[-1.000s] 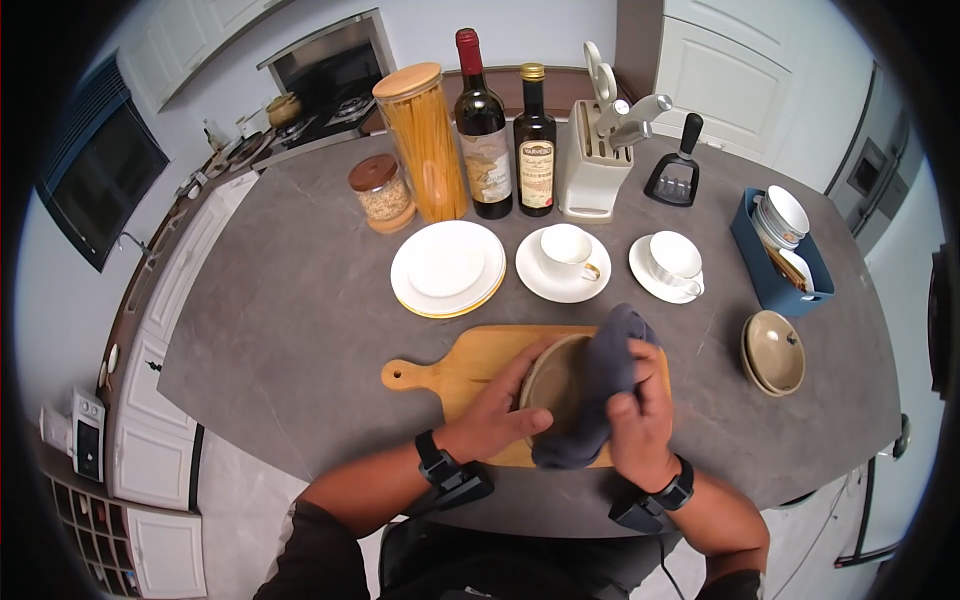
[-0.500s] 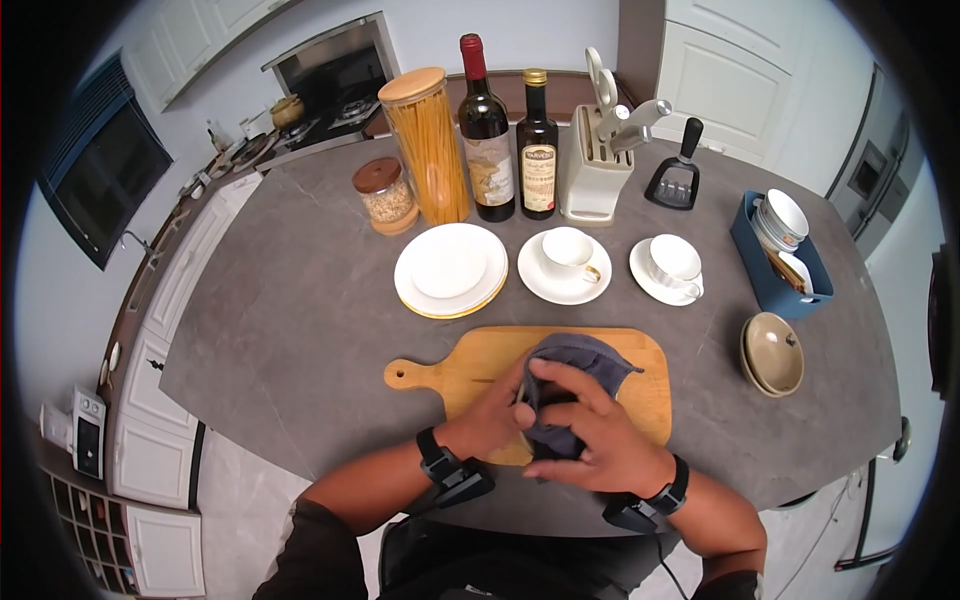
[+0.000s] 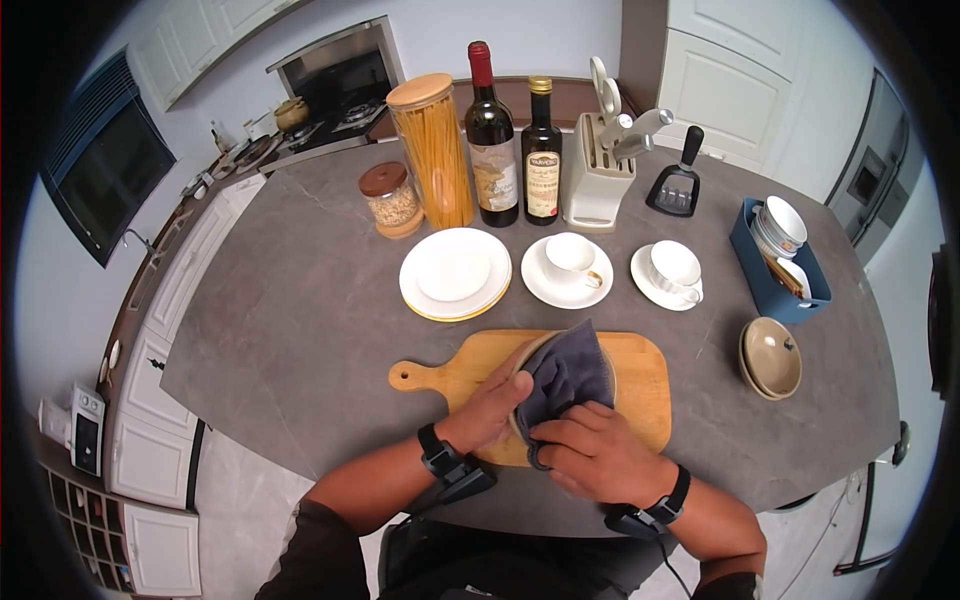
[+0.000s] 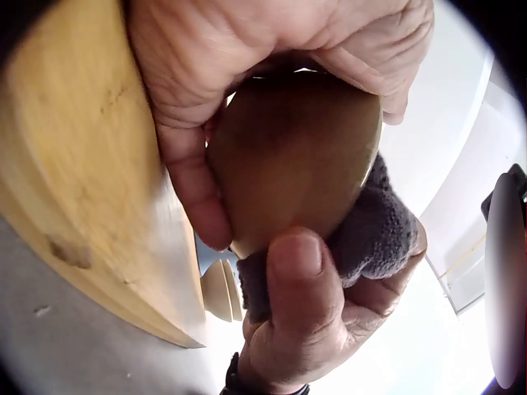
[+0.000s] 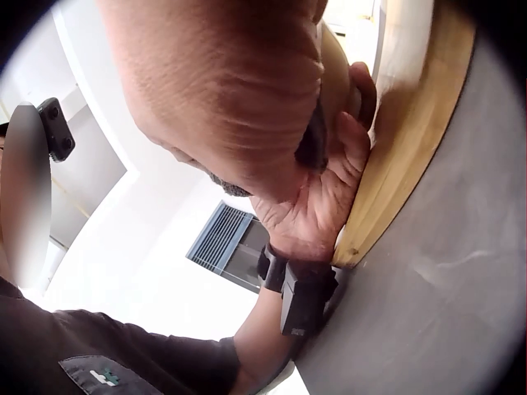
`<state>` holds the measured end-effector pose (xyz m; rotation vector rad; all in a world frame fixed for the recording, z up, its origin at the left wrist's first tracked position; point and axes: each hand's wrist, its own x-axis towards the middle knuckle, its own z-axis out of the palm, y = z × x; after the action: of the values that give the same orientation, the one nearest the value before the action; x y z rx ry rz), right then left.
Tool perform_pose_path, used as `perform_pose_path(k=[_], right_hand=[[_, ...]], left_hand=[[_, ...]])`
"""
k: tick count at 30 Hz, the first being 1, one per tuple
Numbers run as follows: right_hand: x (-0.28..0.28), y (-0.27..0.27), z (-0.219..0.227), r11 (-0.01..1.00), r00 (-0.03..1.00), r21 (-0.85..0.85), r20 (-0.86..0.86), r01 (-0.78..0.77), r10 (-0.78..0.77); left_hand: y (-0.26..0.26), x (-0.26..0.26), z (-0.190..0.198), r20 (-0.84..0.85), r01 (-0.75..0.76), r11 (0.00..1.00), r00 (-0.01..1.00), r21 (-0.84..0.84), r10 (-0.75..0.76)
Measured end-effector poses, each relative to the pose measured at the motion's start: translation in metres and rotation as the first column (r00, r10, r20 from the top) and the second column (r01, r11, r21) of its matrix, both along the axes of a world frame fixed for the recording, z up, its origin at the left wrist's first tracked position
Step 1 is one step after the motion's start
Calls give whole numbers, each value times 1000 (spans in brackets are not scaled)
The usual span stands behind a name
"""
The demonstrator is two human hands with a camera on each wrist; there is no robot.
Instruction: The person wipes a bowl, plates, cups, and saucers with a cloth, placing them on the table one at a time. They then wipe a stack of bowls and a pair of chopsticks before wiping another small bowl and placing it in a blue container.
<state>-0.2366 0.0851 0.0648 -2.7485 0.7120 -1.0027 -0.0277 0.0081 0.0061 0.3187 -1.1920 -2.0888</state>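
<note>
My left hand (image 3: 487,412) grips a beige bowl (image 4: 288,164) by its left side, thumb over the rim and fingers underneath. A dark grey cloth (image 3: 572,375) covers most of the bowl's inside. With my right hand (image 3: 600,456) I pinch the cloth over the near rim; in the left wrist view that thumb (image 4: 298,276) lies against the bowl's outer wall. The bowl is tilted above a wooden cutting board (image 3: 642,378). In the right wrist view, my right hand hides most of the bowl and cloth.
Stacked white plates (image 3: 410,272) and two cups on saucers (image 3: 535,290) stand beyond the board. Two nested beige bowls (image 3: 772,358) and a blue bin (image 3: 775,287) are at right. A pasta jar (image 3: 436,155), bottles (image 3: 495,185) and a knife block (image 3: 592,190) line the back.
My right hand moved from the bowl's right side, across its inside, to the near rim with the cloth. The left hand keeps its grip on the bowl.
</note>
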Motion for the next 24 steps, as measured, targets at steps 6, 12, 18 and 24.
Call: perform_pose_path(k=[6, 12, 18, 24], right_hand=[[-21, -5, 5, 995, 983, -92, -179, 30, -47], [-37, -16, 14, 932, 949, -243, -101, 267, -298], [-33, -20, 2, 950, 954, -172, -109, 259, -280], [-26, -17, 2, 943, 958, -294, -189, 154, -215]], left_hand=[[-1, 0, -1, -18, 2, 999, 1000, -33, -3], [1, 4, 9, -16, 50, 999, 999, 1, -50], [-1, 3, 7, 173, 55, 992, 984, -115, -34], [-1, 6, 17, 216, 121, 978, 973, -168, -83]])
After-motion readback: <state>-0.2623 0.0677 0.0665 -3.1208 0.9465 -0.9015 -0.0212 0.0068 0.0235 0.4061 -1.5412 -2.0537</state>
